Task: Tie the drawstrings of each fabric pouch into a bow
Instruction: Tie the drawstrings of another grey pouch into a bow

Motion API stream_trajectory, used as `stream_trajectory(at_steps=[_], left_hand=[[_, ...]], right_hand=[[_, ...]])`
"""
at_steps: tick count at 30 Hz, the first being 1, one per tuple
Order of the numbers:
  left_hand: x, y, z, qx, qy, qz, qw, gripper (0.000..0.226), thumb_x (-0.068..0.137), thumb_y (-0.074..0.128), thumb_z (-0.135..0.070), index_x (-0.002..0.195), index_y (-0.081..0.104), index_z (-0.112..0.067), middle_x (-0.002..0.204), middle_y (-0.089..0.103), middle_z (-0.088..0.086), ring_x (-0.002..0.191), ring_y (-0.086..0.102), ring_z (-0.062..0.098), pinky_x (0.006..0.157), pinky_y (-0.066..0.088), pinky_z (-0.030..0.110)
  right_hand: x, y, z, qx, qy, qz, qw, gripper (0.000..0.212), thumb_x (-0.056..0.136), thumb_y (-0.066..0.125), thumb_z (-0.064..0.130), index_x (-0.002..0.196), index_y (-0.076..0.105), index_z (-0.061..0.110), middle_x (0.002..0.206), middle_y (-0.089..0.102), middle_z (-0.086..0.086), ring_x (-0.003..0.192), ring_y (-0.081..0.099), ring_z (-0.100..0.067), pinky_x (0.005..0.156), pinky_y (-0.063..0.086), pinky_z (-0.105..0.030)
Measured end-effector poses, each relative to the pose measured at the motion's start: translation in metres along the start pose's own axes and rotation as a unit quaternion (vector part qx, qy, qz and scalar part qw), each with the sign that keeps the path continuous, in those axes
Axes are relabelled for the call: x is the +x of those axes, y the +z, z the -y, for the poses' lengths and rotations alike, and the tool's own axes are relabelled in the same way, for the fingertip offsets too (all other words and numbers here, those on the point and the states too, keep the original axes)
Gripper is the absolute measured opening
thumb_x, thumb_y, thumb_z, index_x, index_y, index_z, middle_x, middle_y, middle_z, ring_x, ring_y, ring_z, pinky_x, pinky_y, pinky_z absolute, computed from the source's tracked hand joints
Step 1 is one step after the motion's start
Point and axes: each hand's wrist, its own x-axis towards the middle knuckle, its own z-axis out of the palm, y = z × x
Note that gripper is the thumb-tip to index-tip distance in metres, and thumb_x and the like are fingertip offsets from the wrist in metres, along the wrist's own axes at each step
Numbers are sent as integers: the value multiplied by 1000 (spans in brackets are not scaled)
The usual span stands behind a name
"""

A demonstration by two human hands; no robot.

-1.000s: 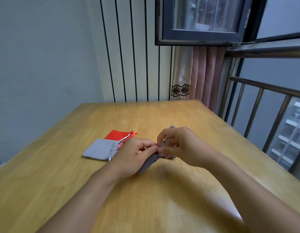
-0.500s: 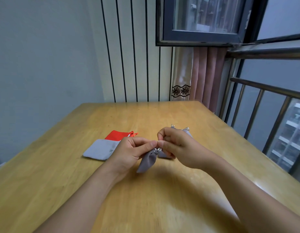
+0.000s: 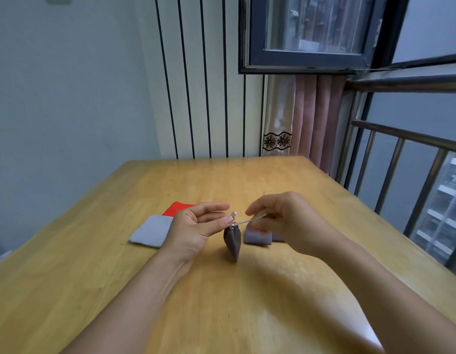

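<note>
A small dark grey pouch [image 3: 232,241] hangs above the wooden table [image 3: 222,302] by its silver drawstrings. My left hand [image 3: 196,228] pinches one drawstring at the pouch's gathered neck. My right hand [image 3: 280,221] pinches the other drawstring [image 3: 243,221] and holds it taut to the right. A light grey pouch [image 3: 151,231] lies flat to the left, over part of a red pouch [image 3: 176,208]. Another light grey pouch [image 3: 257,236] lies on the table under my right hand, partly hidden.
A striped wall and a pink curtain [image 3: 313,116] stand behind the table's far edge. A metal railing [image 3: 410,139] runs along the right side. An open dark window frame [image 3: 306,34] hangs above.
My hands have moved apart and lifted the dark grey pouch, which now hangs upright. The drawstring between them is pulled taut and the neck is gathered.
</note>
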Motion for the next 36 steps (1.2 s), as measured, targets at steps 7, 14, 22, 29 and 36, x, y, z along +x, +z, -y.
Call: stream_trajectory(at_steps=[7,14,22,29,36], left_hand=[[-5,7,2,189,110,42,975,25,79,78,-4,101,74,-16,81,78,1,81,74,18,78,57,26],[-8,6,-5,103,66,118,986,34,74,79,-4,105,67,-14,87,78,10,86,74,21,85,56,29],[-6,11,1,42,96,93,990,27,69,77,-12,96,75,-13,89,78,9,88,74,19,81,55,24],[-5,17,7,83,133,24,987,16,79,76,-4,92,78,-13,86,78,-1,86,74,13,77,54,19],[-5,19,8,102,155,-28,982,15,82,74,-3,82,77,-17,78,77,-5,75,72,5,70,53,14]], right_hand=[[-4,23,-3,-137,-124,-31,982,11,92,60,42,94,71,41,88,64,20,80,64,-5,79,48,-43],[1,17,-4,73,-7,-40,997,9,87,76,18,82,80,24,71,68,17,67,59,-2,67,41,-19],[0,24,-3,374,142,26,916,17,91,68,12,98,76,-1,71,63,-9,58,54,-12,56,44,-21],[1,34,2,423,199,-95,879,12,80,77,1,88,69,-4,67,70,-9,53,65,-12,48,49,-19],[2,34,0,412,168,-57,894,9,89,69,2,87,77,6,81,74,-11,76,67,-20,65,56,-24]])
